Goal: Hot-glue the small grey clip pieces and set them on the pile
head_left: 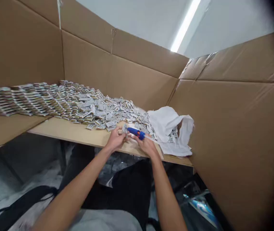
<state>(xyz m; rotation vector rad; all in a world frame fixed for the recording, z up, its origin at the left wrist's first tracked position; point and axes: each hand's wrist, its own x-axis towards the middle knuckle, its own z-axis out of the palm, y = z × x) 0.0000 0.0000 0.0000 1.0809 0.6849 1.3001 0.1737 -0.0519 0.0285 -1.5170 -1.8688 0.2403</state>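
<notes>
My left hand pinches a small grey-white flat piece above the table's front edge. In my right hand is a blue hot glue gun, with a whitish glue stick sticking out of its back. The gun's nozzle end points left and meets or nearly meets the piece; I cannot tell whether they touch. Just beyond both hands spreads a loose heap of similar small pieces. Fingers partly hide the held piece and the gun's handle.
Neat rows of stacked pieces fill the left side of the wooden table. A crumpled white plastic bag lies at the right with pieces inside. Tall cardboard walls enclose the back and sides.
</notes>
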